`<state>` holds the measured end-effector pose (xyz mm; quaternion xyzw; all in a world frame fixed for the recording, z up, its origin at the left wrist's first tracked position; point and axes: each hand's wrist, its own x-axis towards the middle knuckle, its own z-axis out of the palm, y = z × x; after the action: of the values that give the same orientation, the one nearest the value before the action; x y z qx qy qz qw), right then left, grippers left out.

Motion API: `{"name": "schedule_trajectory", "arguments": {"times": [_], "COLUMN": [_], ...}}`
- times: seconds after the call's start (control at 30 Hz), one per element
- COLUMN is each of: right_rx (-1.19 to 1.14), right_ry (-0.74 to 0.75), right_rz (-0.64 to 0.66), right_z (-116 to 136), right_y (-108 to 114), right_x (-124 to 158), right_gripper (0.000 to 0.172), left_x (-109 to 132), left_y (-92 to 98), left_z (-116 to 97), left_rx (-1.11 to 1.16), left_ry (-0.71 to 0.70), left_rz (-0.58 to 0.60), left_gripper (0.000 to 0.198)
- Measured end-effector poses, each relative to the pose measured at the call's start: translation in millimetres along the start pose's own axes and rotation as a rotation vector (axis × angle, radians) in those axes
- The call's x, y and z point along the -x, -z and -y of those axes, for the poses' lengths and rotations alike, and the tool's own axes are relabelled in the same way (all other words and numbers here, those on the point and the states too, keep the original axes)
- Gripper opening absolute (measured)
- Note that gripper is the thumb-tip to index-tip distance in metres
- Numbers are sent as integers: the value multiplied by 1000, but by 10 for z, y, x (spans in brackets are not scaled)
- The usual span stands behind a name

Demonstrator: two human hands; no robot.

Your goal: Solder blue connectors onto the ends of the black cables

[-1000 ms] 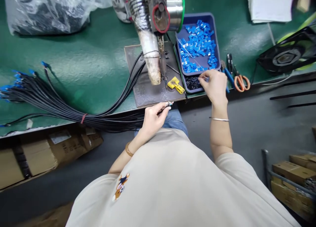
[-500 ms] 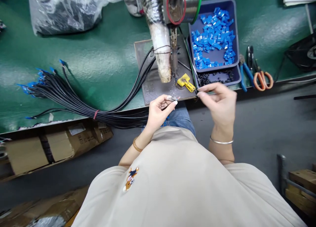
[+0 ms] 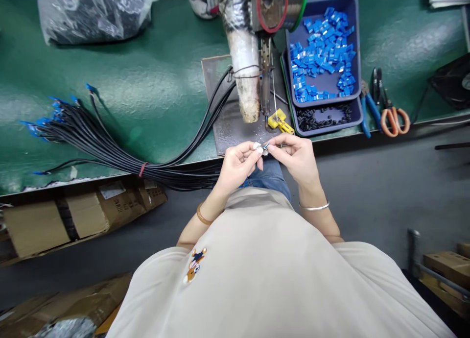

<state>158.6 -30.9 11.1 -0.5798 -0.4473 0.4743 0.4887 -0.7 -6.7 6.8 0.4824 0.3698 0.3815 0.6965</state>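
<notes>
Over the bench's front edge, my left hand (image 3: 238,165) is closed in a pinch on the end of a cable, where fine wires (image 3: 266,146) show between the fingertips. White coverings wrap its fingertips. My right hand (image 3: 295,160) meets it there, thumb and forefinger pinched on something too small to make out. Just beyond both hands, a yellow clip-like tool (image 3: 281,121) lies under the tip of a soldering iron (image 3: 266,83) that points down from a stand. A bundle of black cables (image 3: 143,169) with blue ends, tied with a red band, reaches in from the left.
A blue-grey tray (image 3: 357,49) of blue connectors rests partly over another tray (image 3: 332,130) of small black pieces. Pliers (image 3: 372,113) and orange-handled scissors (image 3: 394,121) lie to their right. A foil-wrapped duct (image 3: 245,59) hangs above the board (image 3: 223,137). Cardboard boxes (image 3: 88,210) stand below the bench.
My right hand has moved left from beside the tray of black pieces to my left hand, and their fingertips now meet. My left hand stays in nearly the same place, still pinching.
</notes>
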Motion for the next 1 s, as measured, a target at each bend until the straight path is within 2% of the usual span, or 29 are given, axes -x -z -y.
{"name": "schedule_trajectory", "arguments": {"times": [0.3,0.6,0.8,0.9,1.0], "right_rx": [73,58,124,283,579], "right_ry": [57,21,91,203,446], "right_rz": [-9,-10,-21,-73,-128], "right_z": [60,23,48,47,14], "right_y": [3,2,-16,-46,-87], "right_x": [6,-2,2,31,89], "right_gripper": [12,10,9,9,10], "left_x": [11,30,36,38,30], "left_y": [8,9,-15,-24,-8], "left_z": [33,69,29,30,45], "left_rx": [-20,-55,-19,12,70], "left_ry": [-11,-42,-16,5,22], "left_rz": [13,12,-1,-19,-30], "left_gripper": [31,29,31,32,32]}}
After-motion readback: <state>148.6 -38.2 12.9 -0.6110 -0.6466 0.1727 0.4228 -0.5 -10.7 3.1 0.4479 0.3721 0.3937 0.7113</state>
